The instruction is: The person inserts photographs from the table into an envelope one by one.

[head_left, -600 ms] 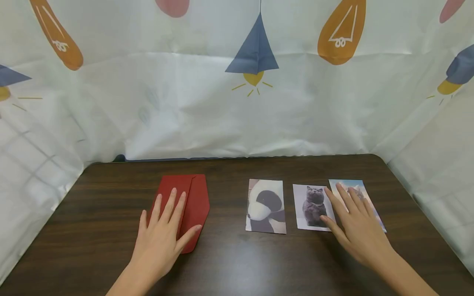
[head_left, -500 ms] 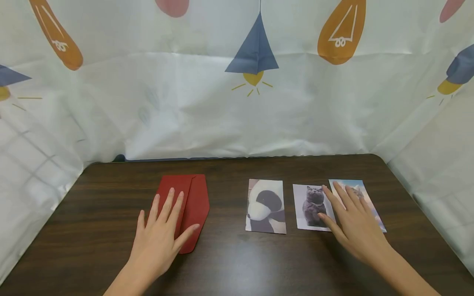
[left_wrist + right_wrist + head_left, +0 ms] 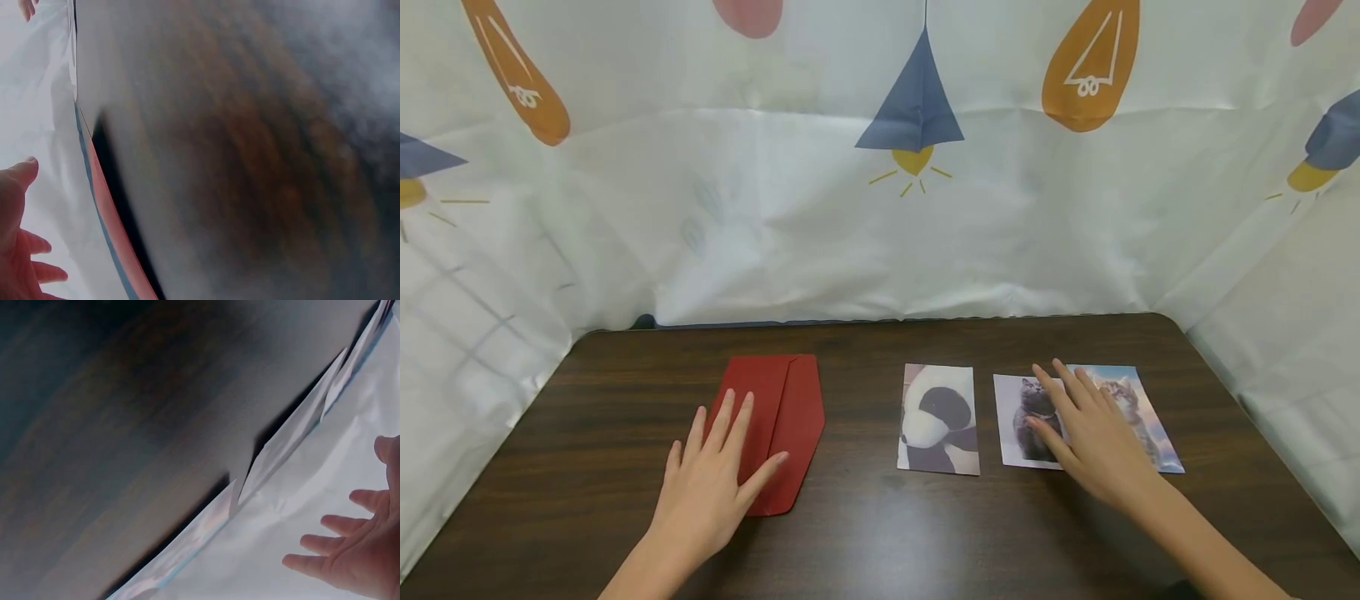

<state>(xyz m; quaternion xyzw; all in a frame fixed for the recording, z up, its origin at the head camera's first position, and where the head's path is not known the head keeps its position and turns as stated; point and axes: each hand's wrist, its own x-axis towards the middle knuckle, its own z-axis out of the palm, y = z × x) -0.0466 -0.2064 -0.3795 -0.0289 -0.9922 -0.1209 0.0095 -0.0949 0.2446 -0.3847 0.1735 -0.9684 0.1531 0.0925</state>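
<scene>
My left hand point(image 3: 703, 492), fingers spread, is above the left part of a red envelope point(image 3: 797, 433) with a flap fold. In the left wrist view a gap shows between this hand point(image 3: 15, 231) and the envelope's edge point(image 3: 111, 215). My right hand point(image 3: 1097, 446), also spread, hovers over two picture cards: one of a grey cat point(image 3: 1009, 417), partly covered by the fingers, and one of a kitten against a pastel sky point(image 3: 1146, 412). The right wrist view has that hand point(image 3: 369, 550) apart from the cards. Neither hand holds anything.
A card with a black-and-white plush-like animal point(image 3: 936, 421) lies between the envelope and the grey cat card. All lie flat on a dark wood table point(image 3: 865, 533). A pale cloth point(image 3: 790, 217) printed with lamps hangs behind the table and along its sides.
Both hands have drifted left, the left one also slightly down. More of the kitten card shows, and my right fingers now cover part of the grey cat. Envelope and cards stay in place.
</scene>
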